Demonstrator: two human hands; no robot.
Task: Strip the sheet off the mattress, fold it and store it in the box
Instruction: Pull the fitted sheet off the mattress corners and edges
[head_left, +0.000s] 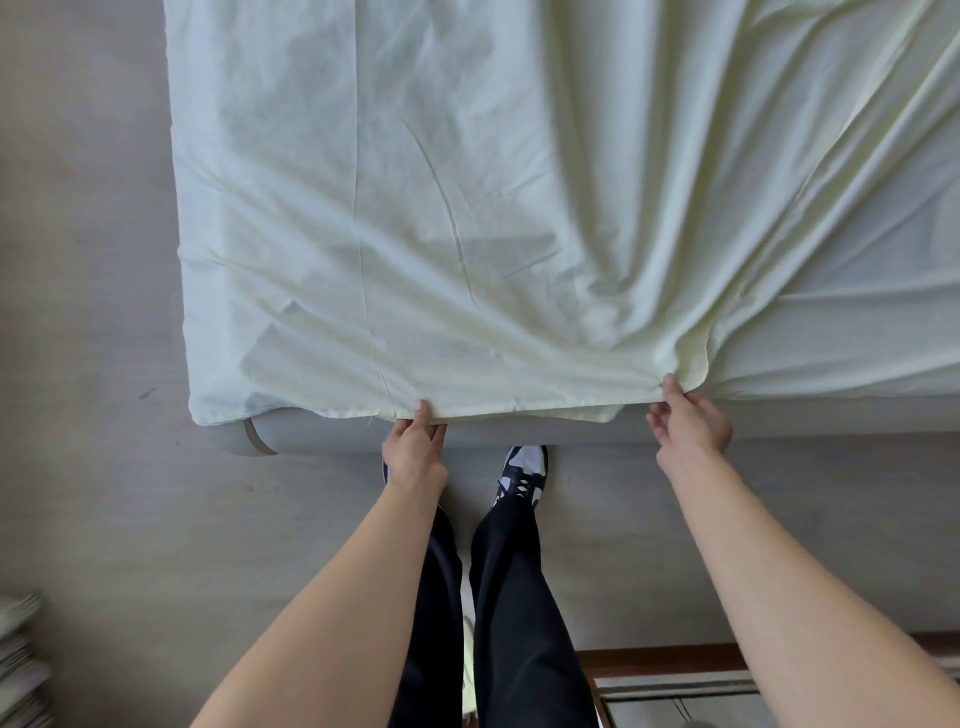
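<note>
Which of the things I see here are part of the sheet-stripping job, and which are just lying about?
Part of the job:
sheet
mattress
left hand, pinching the sheet's edge
right hand, gripping a bunched fold

Just lying about:
blurred stack on the floor
wooden-framed thing, lower right

No text, label, brand, number or sign can be read anywhere in this view. The pale sheet (467, 208) is plain fabric with no print or tag showing. The grey mattress (363, 431) edge carries a tan strap near its corner, without lettering. The black-and-white sneaker (522, 470) shows no legible logo. The blurred stack at the lower left corner of the floor is too smeared to tell whether it bears any writing.
</note>
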